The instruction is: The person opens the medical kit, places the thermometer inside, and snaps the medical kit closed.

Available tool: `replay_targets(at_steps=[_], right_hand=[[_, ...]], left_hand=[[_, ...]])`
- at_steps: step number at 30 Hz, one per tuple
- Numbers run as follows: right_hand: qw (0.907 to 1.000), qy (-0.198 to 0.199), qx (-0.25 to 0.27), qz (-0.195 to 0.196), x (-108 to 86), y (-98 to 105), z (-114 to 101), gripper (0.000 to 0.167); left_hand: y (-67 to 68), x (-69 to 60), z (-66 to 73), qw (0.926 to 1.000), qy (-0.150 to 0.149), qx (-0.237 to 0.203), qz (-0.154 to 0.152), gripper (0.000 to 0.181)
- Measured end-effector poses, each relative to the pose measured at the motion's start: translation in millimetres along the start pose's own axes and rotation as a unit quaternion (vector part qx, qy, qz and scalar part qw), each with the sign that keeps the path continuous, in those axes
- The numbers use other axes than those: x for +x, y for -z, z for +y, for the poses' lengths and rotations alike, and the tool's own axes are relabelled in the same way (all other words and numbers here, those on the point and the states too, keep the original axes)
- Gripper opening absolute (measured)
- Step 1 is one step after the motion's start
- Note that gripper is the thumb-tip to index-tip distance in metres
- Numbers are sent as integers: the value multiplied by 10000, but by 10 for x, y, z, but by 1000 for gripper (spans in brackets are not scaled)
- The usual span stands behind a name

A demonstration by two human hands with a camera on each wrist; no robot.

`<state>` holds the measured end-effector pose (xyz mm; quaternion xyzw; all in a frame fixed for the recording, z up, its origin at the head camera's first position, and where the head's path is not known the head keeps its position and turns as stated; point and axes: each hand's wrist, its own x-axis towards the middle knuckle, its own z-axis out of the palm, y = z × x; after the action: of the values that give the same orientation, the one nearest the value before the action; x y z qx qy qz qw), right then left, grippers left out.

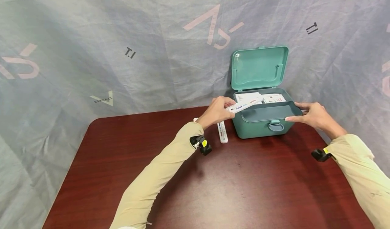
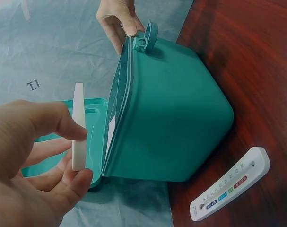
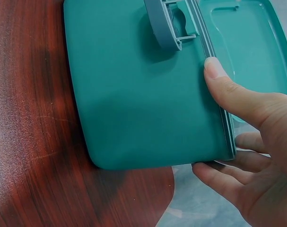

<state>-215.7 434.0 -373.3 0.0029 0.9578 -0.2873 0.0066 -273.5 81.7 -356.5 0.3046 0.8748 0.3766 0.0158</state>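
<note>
My left hand (image 1: 217, 111) pinches a white wall thermometer (image 1: 246, 103) between thumb and fingers, tilted over the left side of a green storage box (image 1: 257, 130). The left wrist view shows this thermometer (image 2: 79, 125) edge-on. My right hand (image 1: 315, 115) grips the box's front right corner, thumb on the front and fingers along the side. The box's lid (image 1: 260, 69) stands raised at the back. Inside are a grey tray (image 1: 265, 112) and white packets (image 1: 274, 98). A second thermometer (image 2: 230, 184) lies on the table, left of the box, scale side up.
The dark red wooden table (image 1: 237, 181) carries everything. A grey printed cloth (image 1: 152, 53) hangs close behind the box and along the sides. A small white end (image 1: 195, 119) of something shows behind my left wrist, mostly hidden.
</note>
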Motion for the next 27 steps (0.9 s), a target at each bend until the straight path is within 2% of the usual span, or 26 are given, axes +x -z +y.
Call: replay_targets(at_steps=[13, 21, 27], right_hand=[[10000, -69, 46, 28, -40, -4, 6, 92], [10000, -61, 63, -20, -33, 2, -4, 92], [9999, -49, 142, 42, -49, -8, 12, 92]], left_hand=[[-123, 190, 160, 9966, -265, 746, -216, 45], [-171, 269, 262, 9951, -190, 889, -387, 43], [-208, 305, 317, 9929, -326, 1055, -445, 43]])
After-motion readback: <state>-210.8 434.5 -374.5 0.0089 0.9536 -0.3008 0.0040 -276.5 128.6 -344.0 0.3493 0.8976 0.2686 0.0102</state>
